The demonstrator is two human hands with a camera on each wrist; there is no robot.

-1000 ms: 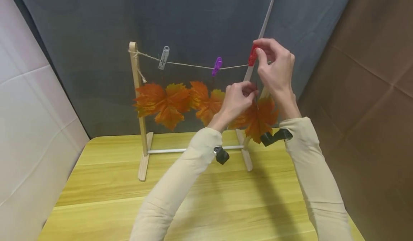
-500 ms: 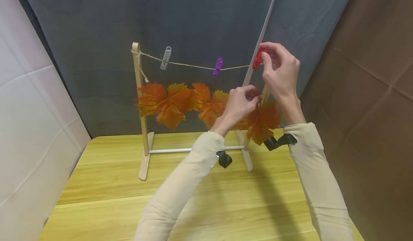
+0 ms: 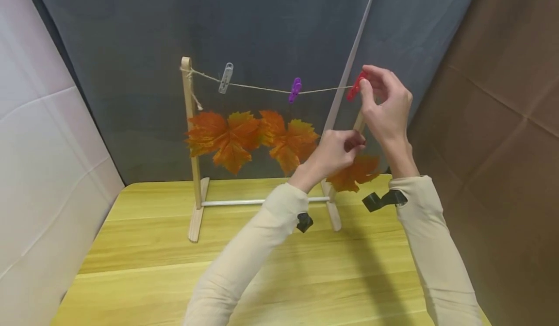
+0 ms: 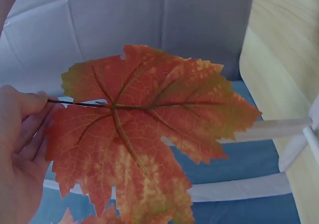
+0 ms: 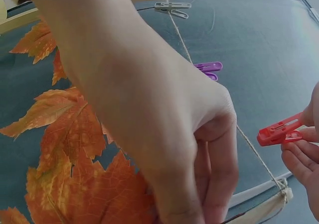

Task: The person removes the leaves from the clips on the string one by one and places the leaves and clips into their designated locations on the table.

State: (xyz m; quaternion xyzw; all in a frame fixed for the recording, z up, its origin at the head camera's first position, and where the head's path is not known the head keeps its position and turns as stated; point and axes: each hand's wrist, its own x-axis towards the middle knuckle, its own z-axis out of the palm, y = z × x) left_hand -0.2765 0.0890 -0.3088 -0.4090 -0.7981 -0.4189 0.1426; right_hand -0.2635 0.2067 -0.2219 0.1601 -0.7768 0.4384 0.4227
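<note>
My left hand (image 3: 334,152) pinches the thin dark stem of an orange-red artificial maple leaf (image 4: 149,109), which spreads out from the fingertips in the left wrist view. Higher and to the right, my right hand (image 3: 388,105) pinches a red clothespin (image 3: 355,87) between thumb and fingers. The right wrist view shows this red clothespin (image 5: 279,130) beside the twine (image 5: 254,152), apart from it. Farther left on the twine sit a purple clothespin (image 3: 295,90) and a grey clothespin (image 3: 225,78). Below them hang two more orange leaves, one left (image 3: 231,141) and one middle (image 3: 289,140).
The twine is tied to a wooden stand, whose left post (image 3: 192,132) rises from a foot on the wood-grain table (image 3: 153,268). A white crossbar (image 3: 231,203) joins the feet low down. A dark cloth backdrop (image 3: 262,30) hangs behind, with a brown one (image 3: 489,171) at right.
Both hands have shifted right and down. The red clothespin came along with the right hand, and the leaf in the left hand now sits lower, farther below the twine.
</note>
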